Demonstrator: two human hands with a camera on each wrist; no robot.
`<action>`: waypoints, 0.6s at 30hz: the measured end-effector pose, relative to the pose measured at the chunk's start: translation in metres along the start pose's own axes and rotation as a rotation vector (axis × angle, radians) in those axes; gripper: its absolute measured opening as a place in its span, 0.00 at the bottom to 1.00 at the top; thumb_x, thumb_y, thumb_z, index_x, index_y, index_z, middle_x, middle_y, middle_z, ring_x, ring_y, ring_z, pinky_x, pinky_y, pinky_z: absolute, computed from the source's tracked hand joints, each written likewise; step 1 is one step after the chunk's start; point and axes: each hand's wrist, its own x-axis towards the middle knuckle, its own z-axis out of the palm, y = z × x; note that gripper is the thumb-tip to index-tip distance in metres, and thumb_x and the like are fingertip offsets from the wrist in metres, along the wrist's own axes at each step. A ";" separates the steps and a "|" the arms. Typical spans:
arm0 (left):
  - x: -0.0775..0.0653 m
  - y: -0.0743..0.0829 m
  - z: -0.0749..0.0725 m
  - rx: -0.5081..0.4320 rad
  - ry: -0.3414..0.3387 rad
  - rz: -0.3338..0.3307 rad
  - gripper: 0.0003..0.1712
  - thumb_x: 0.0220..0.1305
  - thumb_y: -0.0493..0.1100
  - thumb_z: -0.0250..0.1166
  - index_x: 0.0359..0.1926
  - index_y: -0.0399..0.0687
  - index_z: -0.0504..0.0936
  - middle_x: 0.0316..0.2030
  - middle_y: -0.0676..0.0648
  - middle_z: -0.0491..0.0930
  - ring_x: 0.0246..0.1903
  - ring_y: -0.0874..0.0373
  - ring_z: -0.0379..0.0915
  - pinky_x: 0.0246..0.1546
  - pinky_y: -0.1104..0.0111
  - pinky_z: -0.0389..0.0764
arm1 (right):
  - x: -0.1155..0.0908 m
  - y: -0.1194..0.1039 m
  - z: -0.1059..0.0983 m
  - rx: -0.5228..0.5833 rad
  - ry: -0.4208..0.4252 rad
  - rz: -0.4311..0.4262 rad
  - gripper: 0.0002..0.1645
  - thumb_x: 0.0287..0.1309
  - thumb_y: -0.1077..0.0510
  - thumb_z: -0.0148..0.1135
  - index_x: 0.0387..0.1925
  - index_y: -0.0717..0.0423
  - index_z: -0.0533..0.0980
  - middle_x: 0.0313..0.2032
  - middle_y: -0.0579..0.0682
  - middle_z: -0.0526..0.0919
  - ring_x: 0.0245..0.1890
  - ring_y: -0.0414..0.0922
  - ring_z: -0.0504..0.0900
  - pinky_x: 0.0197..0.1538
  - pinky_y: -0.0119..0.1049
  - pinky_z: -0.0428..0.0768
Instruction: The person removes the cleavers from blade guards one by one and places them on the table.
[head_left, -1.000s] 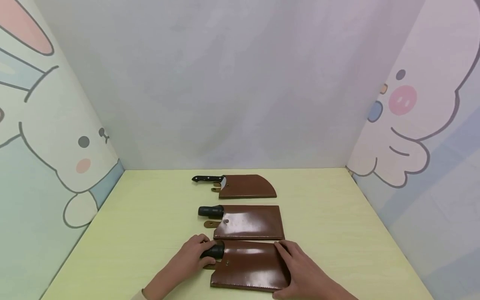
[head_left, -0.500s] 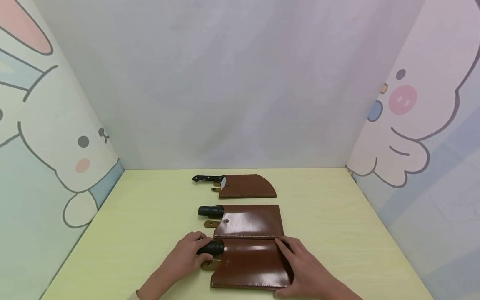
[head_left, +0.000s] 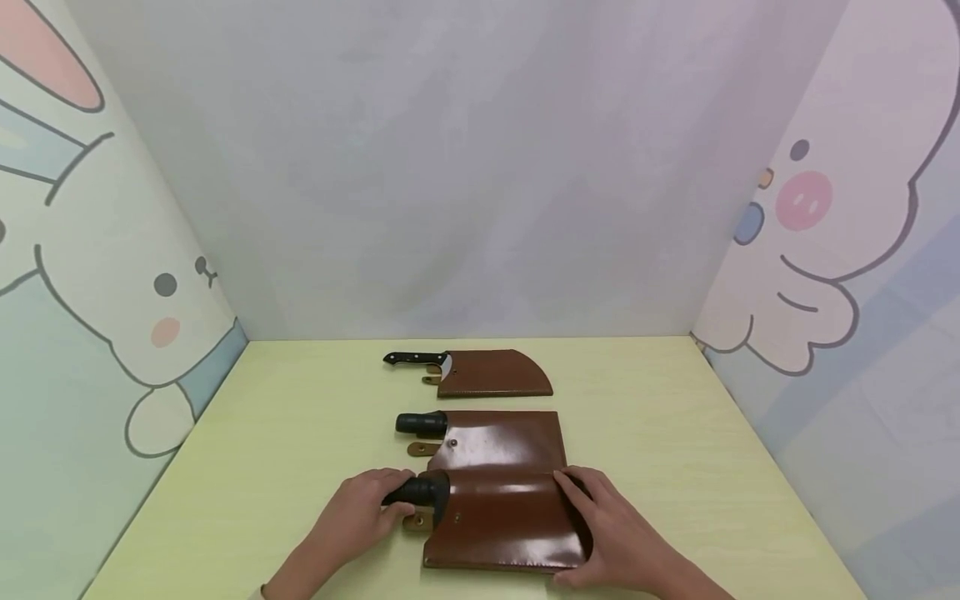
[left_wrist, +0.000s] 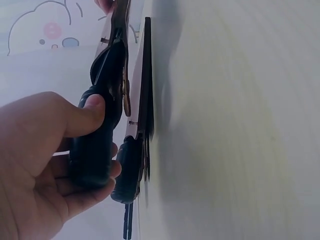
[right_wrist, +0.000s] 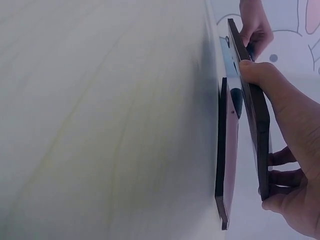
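Nearest to me, a large cleaver in a glossy brown leather sheath [head_left: 510, 521] is held between both hands, raised off the table. My left hand [head_left: 358, 510] grips its black handle [left_wrist: 92, 150], thumb on top and fingers curled underneath. At the opposite end my right hand [head_left: 617, 533] holds the sheath by its corners, thumb on the near one, fingertips at the far one. A tan snap strap [head_left: 418, 522] sticks out unfastened below the handle. Behind it lies a second sheathed cleaver [head_left: 498, 437], its near edge covered by the held one in the head view.
Farther back lies a smaller knife in a round-ended brown sheath [head_left: 495, 372], with a riveted black handle [head_left: 415, 357] pointing left. All rest on a pale yellow table [head_left: 712, 467]. A grey back wall [head_left: 465, 167] and cartoon-printed side panels [head_left: 832, 250] enclose it.
The nearest sheathed cleaver has risen off the table and now overlaps the middle one. My left hand has slid left along the handle toward its end.
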 end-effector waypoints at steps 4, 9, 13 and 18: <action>0.000 0.000 0.000 0.004 0.004 -0.006 0.22 0.56 0.50 0.78 0.50 0.46 0.88 0.46 0.48 0.88 0.47 0.52 0.85 0.46 0.57 0.86 | -0.001 0.002 0.000 0.011 -0.007 0.001 0.74 0.29 0.19 0.77 0.73 0.58 0.68 0.67 0.54 0.71 0.64 0.44 0.70 0.54 0.43 0.83; 0.000 -0.002 0.001 0.027 0.035 -0.013 0.22 0.54 0.50 0.79 0.48 0.48 0.89 0.45 0.50 0.89 0.46 0.53 0.86 0.44 0.58 0.86 | -0.004 0.007 0.001 0.010 0.006 -0.009 0.74 0.28 0.19 0.77 0.73 0.57 0.68 0.66 0.54 0.71 0.64 0.43 0.70 0.54 0.42 0.83; -0.001 -0.003 0.001 0.031 0.039 -0.017 0.22 0.54 0.51 0.79 0.48 0.50 0.88 0.45 0.51 0.89 0.46 0.54 0.86 0.44 0.59 0.86 | -0.003 0.008 -0.001 0.012 0.012 -0.013 0.74 0.27 0.20 0.79 0.73 0.56 0.68 0.66 0.53 0.71 0.63 0.43 0.70 0.53 0.41 0.83; -0.002 -0.004 -0.001 0.024 0.059 -0.013 0.23 0.53 0.52 0.79 0.49 0.49 0.88 0.45 0.51 0.89 0.46 0.54 0.86 0.44 0.59 0.86 | -0.003 0.010 -0.002 0.002 0.028 -0.021 0.75 0.26 0.21 0.80 0.74 0.54 0.68 0.66 0.52 0.71 0.63 0.43 0.71 0.53 0.42 0.83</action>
